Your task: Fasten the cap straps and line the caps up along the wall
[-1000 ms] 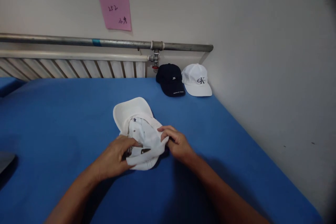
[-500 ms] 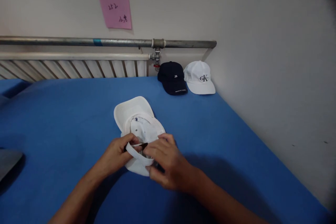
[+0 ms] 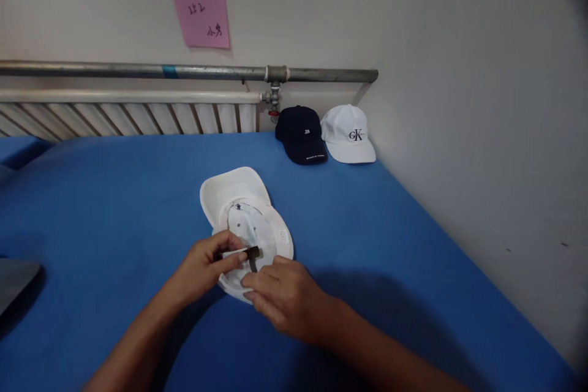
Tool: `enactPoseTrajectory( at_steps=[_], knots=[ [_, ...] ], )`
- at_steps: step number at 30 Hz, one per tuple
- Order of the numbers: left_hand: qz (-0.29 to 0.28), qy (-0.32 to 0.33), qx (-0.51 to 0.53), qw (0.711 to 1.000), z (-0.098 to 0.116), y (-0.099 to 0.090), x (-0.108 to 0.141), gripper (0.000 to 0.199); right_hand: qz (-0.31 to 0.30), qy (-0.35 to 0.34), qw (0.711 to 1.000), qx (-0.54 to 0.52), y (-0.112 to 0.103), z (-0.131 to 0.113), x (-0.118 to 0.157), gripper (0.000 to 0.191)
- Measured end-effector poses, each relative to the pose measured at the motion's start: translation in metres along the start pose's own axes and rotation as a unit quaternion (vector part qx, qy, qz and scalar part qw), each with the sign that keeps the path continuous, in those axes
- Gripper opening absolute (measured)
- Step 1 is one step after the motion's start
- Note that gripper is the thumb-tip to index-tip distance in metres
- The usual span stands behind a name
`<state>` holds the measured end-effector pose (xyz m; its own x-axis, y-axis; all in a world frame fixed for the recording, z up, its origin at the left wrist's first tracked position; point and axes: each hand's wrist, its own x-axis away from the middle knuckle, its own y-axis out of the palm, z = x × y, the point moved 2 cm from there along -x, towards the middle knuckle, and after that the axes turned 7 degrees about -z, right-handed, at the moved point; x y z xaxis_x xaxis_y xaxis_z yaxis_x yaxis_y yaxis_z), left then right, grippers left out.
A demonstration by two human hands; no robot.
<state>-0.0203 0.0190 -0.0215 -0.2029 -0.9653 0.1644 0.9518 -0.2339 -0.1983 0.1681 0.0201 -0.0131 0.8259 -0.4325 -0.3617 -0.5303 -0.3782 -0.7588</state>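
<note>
A white baseball cap [image 3: 236,187] lies upside down on the blue surface, its brim pointing away from me and its inside showing. Between the thumb and fingers of my left hand [image 3: 209,262] is the cap's white back strap, with a dark buckle [image 3: 252,253] at its end. My right hand [image 3: 287,294] is closed at the near right rim of the cap, fingers pinched; the exact part they grip is hidden. A dark strip hangs below the buckle, between the two hands.
A black cap [image 3: 301,135] and another white cap [image 3: 350,135] stand side by side at the back right, near the wall. Behind the blue surface [image 3: 114,196] run a radiator [image 3: 184,117] and a metal pipe [image 3: 220,72]. A grey object [image 3: 16,282] sits at the left edge.
The white strap loop that stood up between my hands is no longer raised. My right hand has shifted slightly left and down, uncovering the buckle and more of the cap's right rim.
</note>
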Motion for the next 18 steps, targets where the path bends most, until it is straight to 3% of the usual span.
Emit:
enactPoseTrajectory(
  at_steps=[3, 8, 12, 18],
  knots=[
    [-0.008, -0.026, 0.075, 0.997, -0.001, -0.003, 0.000, 0.023, 0.022, 0.079, 0.985, -0.154, -0.007, 0.006, 0.001, 0.022],
    [-0.026, -0.016, 0.061, 0.998, -0.004, -0.006, 0.002, 0.023, 0.088, 0.230, 0.905, -0.347, -0.014, 0.020, 0.001, 0.024],
    [-0.027, 0.002, 0.023, 0.999, -0.002, -0.007, 0.003, 0.016, 0.111, 0.266, 0.853, -0.434, -0.014, 0.027, -0.001, 0.025],
    [-0.047, 0.008, 0.035, 0.998, 0.001, -0.008, 0.005, 0.015, 0.081, 0.285, 0.829, -0.475, -0.012, 0.029, -0.004, 0.019]
  ],
)
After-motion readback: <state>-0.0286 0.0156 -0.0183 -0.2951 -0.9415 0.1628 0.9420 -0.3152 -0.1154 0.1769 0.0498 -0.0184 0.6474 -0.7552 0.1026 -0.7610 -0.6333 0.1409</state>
